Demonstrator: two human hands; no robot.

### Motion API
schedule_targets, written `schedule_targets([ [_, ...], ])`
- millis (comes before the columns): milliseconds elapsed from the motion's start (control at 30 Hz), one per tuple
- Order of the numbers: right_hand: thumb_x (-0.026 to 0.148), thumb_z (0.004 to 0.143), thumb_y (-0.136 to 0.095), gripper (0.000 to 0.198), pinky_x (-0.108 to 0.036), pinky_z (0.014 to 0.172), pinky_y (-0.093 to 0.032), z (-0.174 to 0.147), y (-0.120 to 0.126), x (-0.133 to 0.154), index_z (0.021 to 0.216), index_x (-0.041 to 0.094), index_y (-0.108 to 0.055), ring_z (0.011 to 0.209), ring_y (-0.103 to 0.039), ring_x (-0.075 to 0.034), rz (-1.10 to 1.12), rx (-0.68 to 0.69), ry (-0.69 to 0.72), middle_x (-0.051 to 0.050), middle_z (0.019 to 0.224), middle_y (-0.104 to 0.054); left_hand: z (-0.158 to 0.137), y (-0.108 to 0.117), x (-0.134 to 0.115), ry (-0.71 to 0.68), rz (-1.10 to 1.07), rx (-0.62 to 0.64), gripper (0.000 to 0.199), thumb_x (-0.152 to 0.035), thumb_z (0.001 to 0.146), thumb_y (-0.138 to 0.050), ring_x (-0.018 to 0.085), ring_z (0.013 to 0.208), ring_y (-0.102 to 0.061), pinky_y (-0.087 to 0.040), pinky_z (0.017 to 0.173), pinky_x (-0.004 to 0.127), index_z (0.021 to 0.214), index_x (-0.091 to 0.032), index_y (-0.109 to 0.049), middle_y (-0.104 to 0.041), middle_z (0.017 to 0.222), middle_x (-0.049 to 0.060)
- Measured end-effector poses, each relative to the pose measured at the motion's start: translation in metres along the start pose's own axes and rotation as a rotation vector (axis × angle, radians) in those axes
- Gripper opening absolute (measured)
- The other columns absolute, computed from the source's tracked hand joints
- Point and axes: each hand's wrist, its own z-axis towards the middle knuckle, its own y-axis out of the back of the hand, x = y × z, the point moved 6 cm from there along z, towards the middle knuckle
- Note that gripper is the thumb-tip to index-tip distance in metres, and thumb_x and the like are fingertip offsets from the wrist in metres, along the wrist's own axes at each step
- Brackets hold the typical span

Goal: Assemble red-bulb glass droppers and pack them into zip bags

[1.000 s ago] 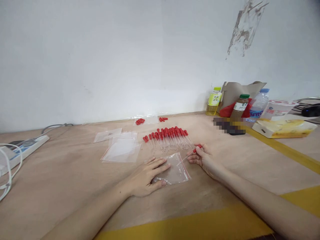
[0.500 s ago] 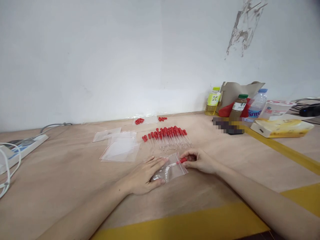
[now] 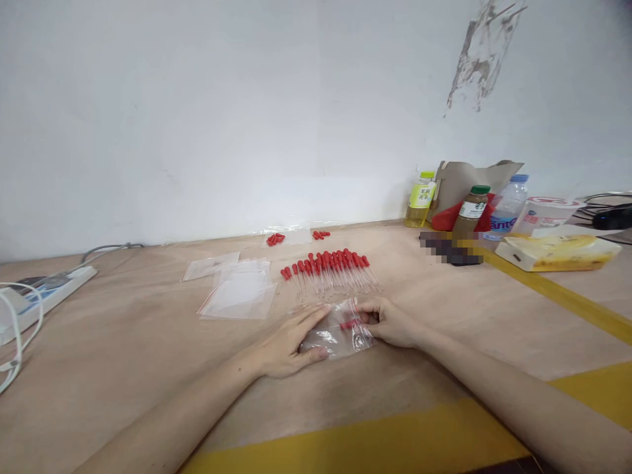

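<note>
A clear zip bag (image 3: 338, 347) lies in front of me with a red-bulbed dropper (image 3: 348, 324) partly inside it. My left hand (image 3: 291, 345) rests over the bag's left end, fingers stretched and thumb apart. At the bag's right-hand mouth, my right hand (image 3: 388, 321) has its fingers closed around the bulb end of the dropper; the bag's film partly covers its fingertips. The dropper's thin tube is hard to make out within the bag. Just beyond my hands lies a row of several more red-bulbed droppers (image 3: 340, 261), their clear tubes pointing toward me.
Flat clear bags (image 3: 239, 293) lie left of the dropper row. Loose red bulbs (image 3: 275, 239) sit near the wall. A power strip (image 3: 54, 296) is at left. Bottles (image 3: 471, 214), a paper bag (image 3: 451, 184) and a yellow tissue pack (image 3: 557, 253) stand at right.
My right hand has pushed the dropper leftward, so its red bulb is now further inside the bag. The bag's mouth has wrinkled; my left hand stays on the bag.
</note>
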Motion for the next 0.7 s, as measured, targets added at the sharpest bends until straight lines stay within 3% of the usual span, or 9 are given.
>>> schedule_targets([
  [133, 0.031, 0.057, -0.072, 0.028, -0.019, 0.046, -0.032, -0.002, 0.005, -0.011, 0.077, 0.014, -0.062, 0.048, -0.041, -0.007, 0.071, -0.026, -0.128, 0.005, 0.055, -0.049, -0.010, 0.014, 0.009, 0.106, -0.084, -0.149, 0.042, -0.040, 0.086, -0.044, 0.021, 0.107, -0.050, -0.045, 0.087, 0.034, 0.124, -0.022, -0.045, -0.045, 0.128, 0.008],
  [233, 0.033, 0.057, -0.072, 0.026, -0.019, 0.047, -0.032, -0.002, 0.010, -0.017, 0.070, 0.015, -0.059, 0.049, -0.043, -0.008, 0.046, -0.106, -0.139, 0.004, 0.055, -0.051, -0.018, 0.017, 0.016, 0.152, -0.118, -0.140, 0.036, -0.039, 0.084, -0.048, 0.020, 0.098, -0.055, -0.050, 0.076, 0.030, 0.115, -0.022, -0.053, -0.050, 0.123, 0.007],
  [400, 0.040, 0.070, -0.061, 0.023, -0.021, 0.047, -0.032, -0.001, 0.013, -0.015, 0.070, 0.017, -0.063, 0.050, -0.044, -0.010, -0.129, -0.167, -0.054, 0.002, 0.055, -0.054, -0.021, 0.012, 0.019, 0.121, -0.136, -0.088, 0.035, -0.038, 0.084, -0.049, 0.022, 0.109, -0.050, -0.045, 0.088, 0.036, 0.116, -0.024, -0.055, -0.052, 0.123, 0.006],
  [533, 0.032, 0.078, -0.051, 0.021, -0.026, 0.063, -0.041, -0.002, 0.009, -0.001, 0.077, 0.020, -0.068, 0.071, -0.055, -0.015, -0.200, -0.128, 0.114, -0.002, 0.075, -0.065, -0.019, 0.010, 0.018, 0.118, -0.133, -0.099, 0.034, -0.037, 0.086, -0.047, 0.021, 0.110, -0.050, -0.043, 0.092, 0.038, 0.116, -0.024, -0.056, -0.052, 0.124, 0.006],
  [700, 0.033, 0.074, -0.054, 0.021, -0.025, 0.059, -0.042, 0.006, 0.026, -0.009, 0.076, 0.017, -0.067, 0.065, -0.056, -0.015, -0.138, -0.152, 0.008, -0.002, 0.072, -0.065, -0.019, 0.010, 0.016, 0.083, -0.086, -0.096, 0.034, -0.034, 0.089, -0.041, 0.021, 0.116, -0.046, -0.039, 0.097, 0.040, 0.119, -0.024, -0.054, -0.050, 0.126, 0.005],
])
